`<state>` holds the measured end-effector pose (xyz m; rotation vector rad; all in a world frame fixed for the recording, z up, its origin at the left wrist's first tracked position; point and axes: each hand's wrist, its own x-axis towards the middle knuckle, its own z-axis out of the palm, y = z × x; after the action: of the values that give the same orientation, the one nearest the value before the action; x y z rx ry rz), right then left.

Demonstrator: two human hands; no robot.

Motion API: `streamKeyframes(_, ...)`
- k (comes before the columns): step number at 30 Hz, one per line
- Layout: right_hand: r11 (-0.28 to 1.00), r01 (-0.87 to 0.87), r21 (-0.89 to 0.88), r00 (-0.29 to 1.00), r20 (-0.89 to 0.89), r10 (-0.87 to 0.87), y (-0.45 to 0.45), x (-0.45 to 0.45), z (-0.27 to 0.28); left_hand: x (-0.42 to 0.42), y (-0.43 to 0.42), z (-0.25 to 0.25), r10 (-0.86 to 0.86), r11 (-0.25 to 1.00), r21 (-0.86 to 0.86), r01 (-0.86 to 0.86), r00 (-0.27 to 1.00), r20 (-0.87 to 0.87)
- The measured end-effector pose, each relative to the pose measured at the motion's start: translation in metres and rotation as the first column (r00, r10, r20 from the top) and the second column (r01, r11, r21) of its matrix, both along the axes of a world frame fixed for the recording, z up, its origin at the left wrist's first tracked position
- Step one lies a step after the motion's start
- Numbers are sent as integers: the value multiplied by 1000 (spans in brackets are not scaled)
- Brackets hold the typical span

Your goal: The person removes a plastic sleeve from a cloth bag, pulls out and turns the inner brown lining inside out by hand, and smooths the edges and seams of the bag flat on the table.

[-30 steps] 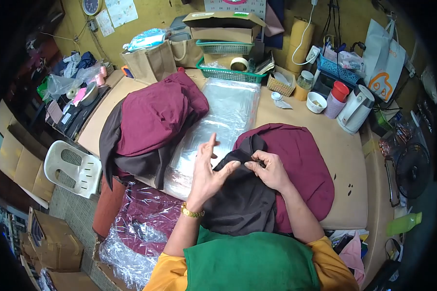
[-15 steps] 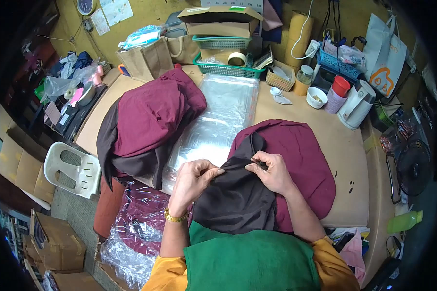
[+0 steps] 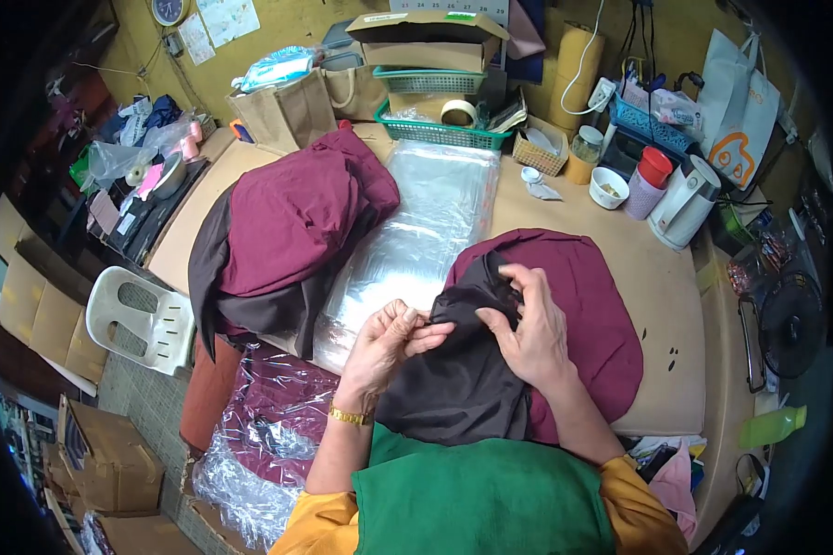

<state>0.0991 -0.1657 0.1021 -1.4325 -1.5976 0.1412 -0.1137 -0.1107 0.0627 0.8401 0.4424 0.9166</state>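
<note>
Dark brown-black cloth lies over my lap and the table's front edge, joined or laid against a maroon cloth bunched on its right. With thumb and fingers closed, my left hand pinches the dark cloth's left edge. My right hand is over the dark cloth's right side, thumb and fingers spread apart, the fingertips close to a gathered fold. Whether those fingertips touch the fold I cannot tell. Another maroon and dark cloth pile rests to the left.
A stack of clear plastic sleeves lies between the piles on the cardboard-covered table. Behind stand green baskets, a bowl and an electric kettle. Plastic-wrapped maroon cloth sits low left near a white chair.
My right hand has released its pinch on the dark cloth and spread its fingers. My left hand has shifted slightly right and still pinches the edge.
</note>
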Motion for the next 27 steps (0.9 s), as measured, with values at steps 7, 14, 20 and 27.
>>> streamKeyframes(7,970,-148,194,932,356,72,-13,-17,24,11,-5,-1,81,996,45,-79,996,-42)
streamKeyframes(14,964,-188,187,892,443,88,-5,-24,23,10,-8,-2,103,990,101,-95,992,-77)
streamKeyframes(20,959,-200,202,911,399,106,-6,-24,29,10,-8,-5,100,989,117,-91,992,-72)
streamKeyframes(27,957,-182,225,912,402,79,-7,-27,26,12,-11,6,123,987,111,-113,989,-84)
